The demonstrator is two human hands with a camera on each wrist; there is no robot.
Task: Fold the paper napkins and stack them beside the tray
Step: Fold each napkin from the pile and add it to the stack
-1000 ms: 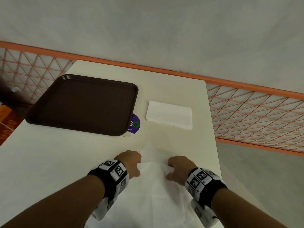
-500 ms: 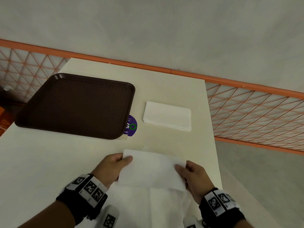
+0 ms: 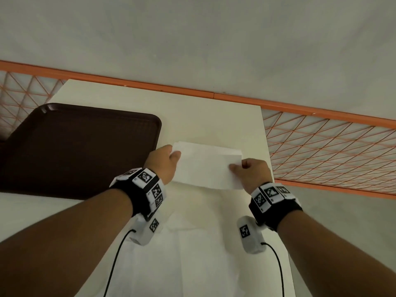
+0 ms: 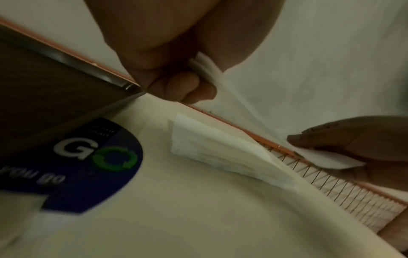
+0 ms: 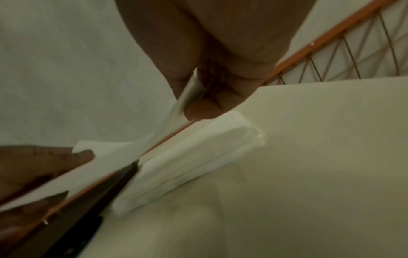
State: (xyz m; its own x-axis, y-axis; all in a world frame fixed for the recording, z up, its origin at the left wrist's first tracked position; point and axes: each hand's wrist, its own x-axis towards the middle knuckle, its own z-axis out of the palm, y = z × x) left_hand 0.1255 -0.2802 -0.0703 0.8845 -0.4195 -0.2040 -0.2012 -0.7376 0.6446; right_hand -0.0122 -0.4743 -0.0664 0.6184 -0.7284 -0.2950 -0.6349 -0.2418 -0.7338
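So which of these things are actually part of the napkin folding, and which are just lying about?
Part of the job:
- folded napkin, held up by the left hand and right hand
- stack of folded napkins lying on the table beside the tray
- brown tray
- unfolded napkins nearest the person

Just lying about:
- purple sticker on the table
- orange mesh fence
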